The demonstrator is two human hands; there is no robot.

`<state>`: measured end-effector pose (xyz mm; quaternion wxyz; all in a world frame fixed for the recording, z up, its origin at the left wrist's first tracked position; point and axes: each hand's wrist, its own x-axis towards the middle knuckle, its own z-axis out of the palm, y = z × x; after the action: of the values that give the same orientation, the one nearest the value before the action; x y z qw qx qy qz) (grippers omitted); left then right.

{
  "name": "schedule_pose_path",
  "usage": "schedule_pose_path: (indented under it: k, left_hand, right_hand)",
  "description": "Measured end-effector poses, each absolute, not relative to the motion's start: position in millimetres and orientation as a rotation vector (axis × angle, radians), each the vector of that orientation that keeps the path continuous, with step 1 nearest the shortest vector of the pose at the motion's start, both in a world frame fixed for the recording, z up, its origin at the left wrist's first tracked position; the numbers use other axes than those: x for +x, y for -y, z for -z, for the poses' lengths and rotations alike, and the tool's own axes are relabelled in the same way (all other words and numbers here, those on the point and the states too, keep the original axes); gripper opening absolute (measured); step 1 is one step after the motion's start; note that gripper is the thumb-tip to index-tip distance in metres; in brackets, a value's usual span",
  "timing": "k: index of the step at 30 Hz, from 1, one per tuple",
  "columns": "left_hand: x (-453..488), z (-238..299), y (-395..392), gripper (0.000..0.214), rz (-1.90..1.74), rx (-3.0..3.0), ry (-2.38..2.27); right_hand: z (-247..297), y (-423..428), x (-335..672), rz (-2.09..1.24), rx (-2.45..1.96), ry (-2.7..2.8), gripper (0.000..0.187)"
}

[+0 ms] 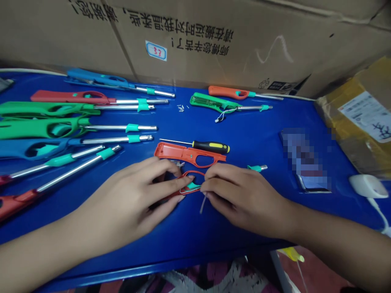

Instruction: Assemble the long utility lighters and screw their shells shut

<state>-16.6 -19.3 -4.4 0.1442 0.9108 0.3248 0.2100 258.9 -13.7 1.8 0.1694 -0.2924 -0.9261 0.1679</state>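
Note:
My left hand is closed around the handle of an opened orange-red lighter, with its thumb and fingers near the green trigger. At the lighter's front end, my right hand pinches; a thin pale wire hangs below its fingertips. Both hands hide much of the lighter. Just beyond them lies the loose orange-red half shell, hollow side up. Behind that shell rests a screwdriver with a black and yellow handle. A metal lighter tube with a green collar shows past my right hand.
Several long lighters lie at the left, including a green one. An orange lighter and an opened green lighter lie at the back. A phone and white charger are at right. A cardboard box stands behind the blue table.

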Motion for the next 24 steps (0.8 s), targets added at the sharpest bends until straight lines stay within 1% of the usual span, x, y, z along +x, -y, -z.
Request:
schedule_pose_path:
  k: [6, 10, 17, 24]
  left_hand:
    - [-17.3, 5.7, 19.5, 0.029, -0.602, 2.617, -0.947]
    - [-17.8, 5.2, 19.7, 0.029, -0.596, 2.617, -0.951]
    - [-18.7, 5.7, 21.0, 0.028, -0.593, 2.616, -0.968]
    - [-18.4, 4.5, 22.2, 0.023, -0.664, 2.618, -0.953]
  right_hand:
    - [-6.4, 11.5, 261.6, -0.547, -0.905, 2.596, 0.012]
    - [-11.2, 9.5, 262.0, -0.588, -1.001, 2.581, 0.013]
    - [-13.4, 9.2, 263.5, -0.528, -0.995, 2.650, 0.016]
    - [-8.6, 8.5, 265.2, -0.402, -0.865, 2.654, 0.017]
